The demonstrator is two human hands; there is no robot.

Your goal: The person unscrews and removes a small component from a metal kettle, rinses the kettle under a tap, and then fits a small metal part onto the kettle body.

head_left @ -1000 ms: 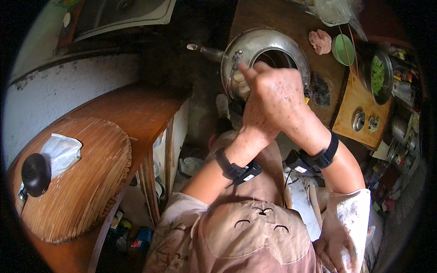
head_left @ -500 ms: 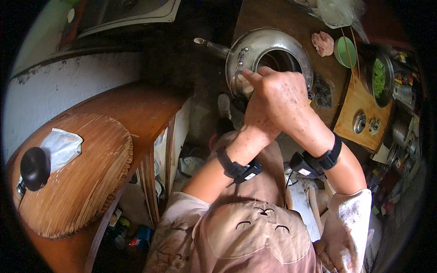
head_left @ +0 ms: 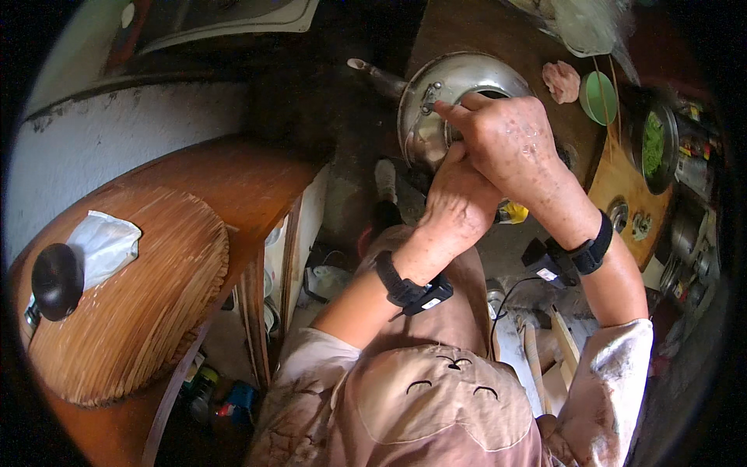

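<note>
A steel kettle (head_left: 436, 136) with a long spout and an open top stands at the upper middle. My right hand (head_left: 510, 140) is over its opening with bent fingers, the index reaching toward the metal fitting on its shoulder; what they hold, if anything, is hidden. My left hand (head_left: 459, 194) lies just below and partly under my right, at the kettle's near side, its fingers mostly hidden. Both wrists wear black straps with small devices.
Left, a round board (head_left: 148, 319) bears a black object (head_left: 57, 282) and white packet (head_left: 105, 245). Right are a pink lump (head_left: 560, 82), green bowl (head_left: 597, 97), steel pan of greens (head_left: 655, 144) and wooden board (head_left: 626, 187). A sink (head_left: 257, 17) is upper left.
The kettle sits slightly further right in view. My right hand has moved right and up, uncovering more of my left hand, which has shifted a little right.
</note>
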